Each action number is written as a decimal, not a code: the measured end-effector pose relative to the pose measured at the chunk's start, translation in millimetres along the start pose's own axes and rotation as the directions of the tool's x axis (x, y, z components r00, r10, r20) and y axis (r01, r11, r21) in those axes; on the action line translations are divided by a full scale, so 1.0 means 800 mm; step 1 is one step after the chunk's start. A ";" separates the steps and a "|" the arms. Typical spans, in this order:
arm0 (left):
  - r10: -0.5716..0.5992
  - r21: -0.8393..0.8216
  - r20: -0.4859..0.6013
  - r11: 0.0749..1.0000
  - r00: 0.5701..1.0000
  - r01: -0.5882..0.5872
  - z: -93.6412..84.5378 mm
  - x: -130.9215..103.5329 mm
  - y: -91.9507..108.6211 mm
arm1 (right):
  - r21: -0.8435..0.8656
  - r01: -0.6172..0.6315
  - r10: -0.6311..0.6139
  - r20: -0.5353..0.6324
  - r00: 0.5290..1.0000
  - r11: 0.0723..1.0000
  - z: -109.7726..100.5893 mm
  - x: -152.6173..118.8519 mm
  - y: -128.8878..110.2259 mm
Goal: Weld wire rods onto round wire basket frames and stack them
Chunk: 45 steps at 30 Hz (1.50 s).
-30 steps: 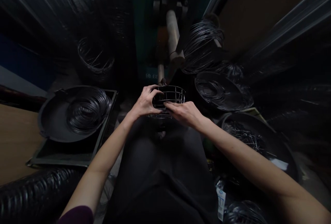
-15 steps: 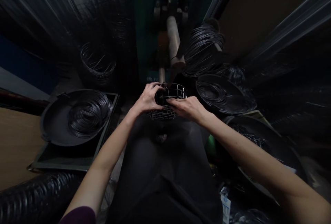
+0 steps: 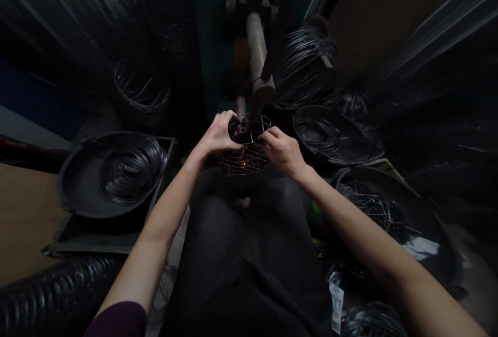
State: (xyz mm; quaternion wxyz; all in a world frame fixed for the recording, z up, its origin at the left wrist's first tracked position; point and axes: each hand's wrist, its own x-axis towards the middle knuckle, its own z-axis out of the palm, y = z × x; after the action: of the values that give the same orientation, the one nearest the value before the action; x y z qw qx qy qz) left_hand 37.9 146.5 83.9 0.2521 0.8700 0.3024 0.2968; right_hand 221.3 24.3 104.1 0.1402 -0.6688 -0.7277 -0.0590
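A round wire basket (image 3: 246, 164) sits at the tips of a welding machine's arms (image 3: 259, 56), above my lap. Its lower part shows a wire grid, and small orange sparks glow inside. My left hand (image 3: 221, 133) grips the basket's left side, thumb below and fingers curled over the upper wires. On the right side, my right hand (image 3: 283, 149) pinches a wire between thumb and fingers. The machine's tips partly hide the basket's far rim.
To the left, a black pan (image 3: 81, 186) with wire rings (image 3: 134, 171) stands on a metal frame. Right of the machine hangs a bundle of wire (image 3: 305, 64). Pans with rings (image 3: 317, 134) and short wire pieces (image 3: 373, 207) stand at the right.
Orange sparks have appeared in the basket. My right hand has shifted from the basket's near middle to its right side. The view has tilted slightly.
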 end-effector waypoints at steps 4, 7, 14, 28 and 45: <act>-0.015 0.011 0.009 1.000 1.000 0.015 -0.002 0.012 -0.008 | 0.097 0.000 0.003 -0.031 1.000 0.995 0.008 0.013 0.010; -0.010 0.021 0.012 1.000 1.000 0.010 -0.003 0.016 -0.012 | 0.149 0.003 0.007 -0.064 0.998 0.989 0.011 0.015 0.015; -0.037 -0.037 -0.008 0.999 0.999 0.037 -0.005 0.043 -0.028 | 0.254 -0.075 0.105 -0.105 0.989 0.964 0.023 0.044 0.022; -0.015 -0.051 -0.029 0.999 0.999 0.013 -0.005 0.043 -0.032 | 0.223 0.019 0.019 -0.169 0.985 0.975 -0.006 0.090 0.059; -0.054 -0.374 0.002 0.926 0.999 0.050 -0.026 0.044 -0.066 | 0.092 0.060 -0.054 -0.067 0.996 0.994 0.001 0.141 0.090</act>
State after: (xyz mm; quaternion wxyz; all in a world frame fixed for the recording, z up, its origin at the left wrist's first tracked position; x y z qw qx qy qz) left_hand 26.7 212.1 78.9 0.4196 0.7965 0.2644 0.3459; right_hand 284.9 139.9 127.9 0.1931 -0.6382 -0.7436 -0.0501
